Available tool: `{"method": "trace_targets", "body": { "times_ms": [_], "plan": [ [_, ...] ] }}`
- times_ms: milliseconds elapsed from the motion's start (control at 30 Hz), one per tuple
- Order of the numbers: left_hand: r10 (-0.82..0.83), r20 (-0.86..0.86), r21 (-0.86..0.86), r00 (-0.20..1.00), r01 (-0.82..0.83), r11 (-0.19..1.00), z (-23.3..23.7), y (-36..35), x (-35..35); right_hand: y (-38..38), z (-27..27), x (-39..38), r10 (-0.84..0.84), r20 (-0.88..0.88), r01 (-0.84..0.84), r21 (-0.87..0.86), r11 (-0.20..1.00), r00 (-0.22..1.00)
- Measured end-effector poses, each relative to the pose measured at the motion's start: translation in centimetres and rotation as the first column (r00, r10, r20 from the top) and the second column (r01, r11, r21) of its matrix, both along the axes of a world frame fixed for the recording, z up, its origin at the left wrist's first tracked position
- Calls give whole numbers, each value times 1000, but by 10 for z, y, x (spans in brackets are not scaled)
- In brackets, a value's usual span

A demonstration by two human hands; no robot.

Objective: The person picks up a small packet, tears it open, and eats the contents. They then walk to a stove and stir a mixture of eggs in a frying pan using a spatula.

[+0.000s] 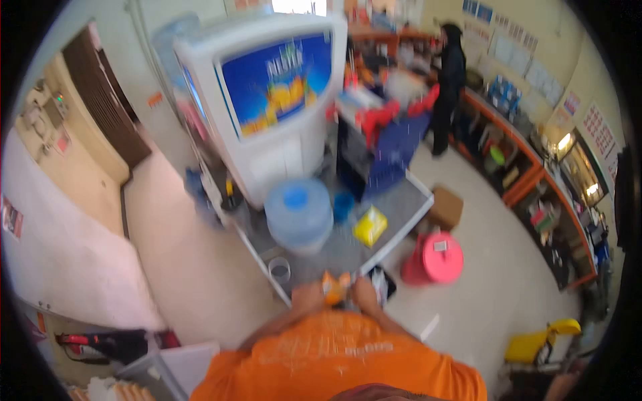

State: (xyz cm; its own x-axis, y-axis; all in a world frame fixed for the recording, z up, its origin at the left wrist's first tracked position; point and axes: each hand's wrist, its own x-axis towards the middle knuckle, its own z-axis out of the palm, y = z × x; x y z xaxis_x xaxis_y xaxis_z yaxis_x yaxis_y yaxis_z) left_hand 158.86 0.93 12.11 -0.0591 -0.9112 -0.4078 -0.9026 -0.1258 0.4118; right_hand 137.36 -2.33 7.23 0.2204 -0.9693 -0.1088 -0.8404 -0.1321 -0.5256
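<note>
At the bottom centre, in front of my orange shirt, my left hand [309, 295] and my right hand [364, 294] are close together with the fingers curled in. Between them is a small orange packet [335, 289], blurred, touched from both sides. Just beyond lies the near end of a grey platform with a white rim [399, 248]. On it stand a big clear-blue water bottle [299, 217], a yellow packet [370, 226], a blue cup [344, 207] and a clear cup [279, 270]. A black-and-white item [381, 286] lies beside my right hand.
A tall white dispenser [281, 150] and a dark blue crate-like stand [388, 154] rise from the platform's far part. To the right are a pink bucket [441, 258] and brown box [446, 207]. Orange shelving [521, 177] lines the right wall; a person [449, 87] stands nearby.
</note>
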Motion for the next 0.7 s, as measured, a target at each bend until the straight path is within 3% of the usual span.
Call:
{"method": "trace_targets", "body": {
  "times_ms": [33, 67, 100, 167, 200, 300, 433, 533, 633, 700],
  "plan": [
    [96, 39, -25, 995, -95, 995, 10, -7, -4, -7, -8, 5, -45, 24, 47, -72, 996, 999],
    [32, 48, -65, 998, -29, 997, 13, -5, -1, -12, -22, 3, -49, 53, 52, -56, 997, 997],
    [59, 23, -64, 998, -57, 996, 7, -5, -3, -12, -8, 8, -66, -8, 65, -3, 998, 998],
    [105, -41, -40, 994, -107, 993, -15, 3, -3, -21, -10, 13, -31, 62, 37, -89, 995, 998],
    [132, -21, -112, 991, -134, 985, -18, -4, -2, -25, -9, 15, -21, 103, 24, -27, 999, 994],
    [150, -66, -115, 986, -157, 981, -16, -4, -4, -33, -8, 21, 18, 172, -26, 43, 999, 985],
    [156, -99, -96, 983, -165, 982, -9, -5, -11, -34, -2, 26, 38, 220, -33, -25, 999, 975],
    [168, -97, -96, 981, -177, 979, -13, -3, -11, -30, 4, 29, 286, 19, -279, -169, 945, 958],
    [185, -122, -79, 975, -195, 978, -14, -2, -10, -19, 23, 37, 438, -151, -459, -156, 875, 886],
    [190, -137, -44, 972, -198, 979, -10, -1, -10, -12, 23, 45, 400, -205, -437, -183, 881, 893]
  ]
}}
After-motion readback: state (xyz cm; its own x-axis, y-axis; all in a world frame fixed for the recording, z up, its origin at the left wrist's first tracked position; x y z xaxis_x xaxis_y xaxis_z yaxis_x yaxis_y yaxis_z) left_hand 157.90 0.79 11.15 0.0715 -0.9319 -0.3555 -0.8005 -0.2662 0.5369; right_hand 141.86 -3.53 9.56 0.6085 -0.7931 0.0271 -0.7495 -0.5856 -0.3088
